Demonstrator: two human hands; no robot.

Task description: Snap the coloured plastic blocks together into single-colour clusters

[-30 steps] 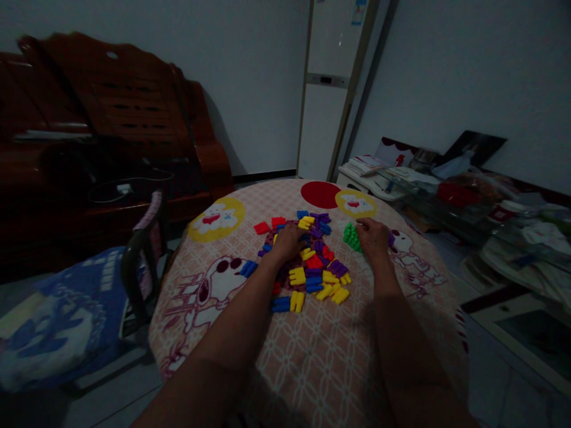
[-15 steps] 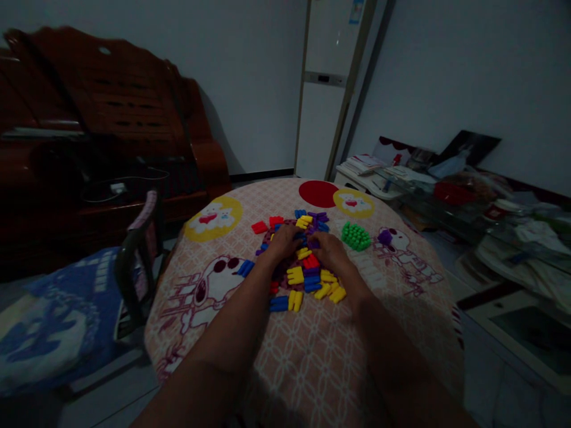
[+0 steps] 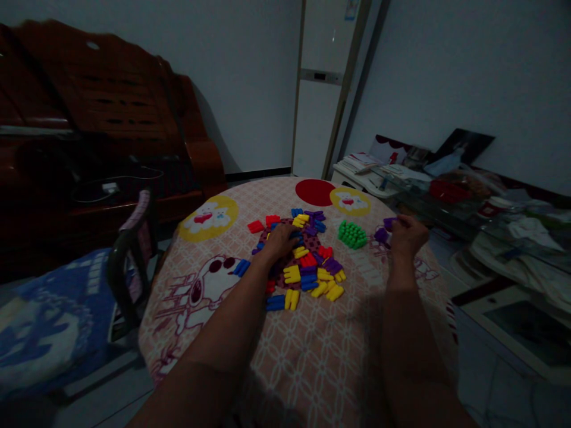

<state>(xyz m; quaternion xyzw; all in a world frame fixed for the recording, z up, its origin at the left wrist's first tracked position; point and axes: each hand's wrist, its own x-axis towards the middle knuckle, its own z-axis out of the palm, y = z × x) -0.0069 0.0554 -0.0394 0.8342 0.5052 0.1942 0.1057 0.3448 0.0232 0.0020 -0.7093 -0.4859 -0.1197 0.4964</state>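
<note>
A heap of small plastic blocks [image 3: 307, 267] in yellow, blue, red and purple lies in the middle of a round table with a cartoon-print cloth [image 3: 312, 356]. My left hand [image 3: 279, 241] rests on the far left of the heap, fingers curled down among the pieces. To the right sits a separate cluster of green blocks [image 3: 352, 233]. Beyond it my right hand [image 3: 405, 235] is closed on a purple block [image 3: 390, 223], right beside a small group of purple blocks [image 3: 381, 236].
A dark chair [image 3: 129, 261] with a blue cushion stands at the table's left. A carved wooden sofa [image 3: 102, 137] fills the back left. A tall white cabinet [image 3: 321, 89] stands behind, and a cluttered low glass table [image 3: 468, 202] is to the right.
My right hand left the middle of the heap and moved right past the green cluster to the purple blocks, carrying a purple piece. The left hand stayed on the heap.
</note>
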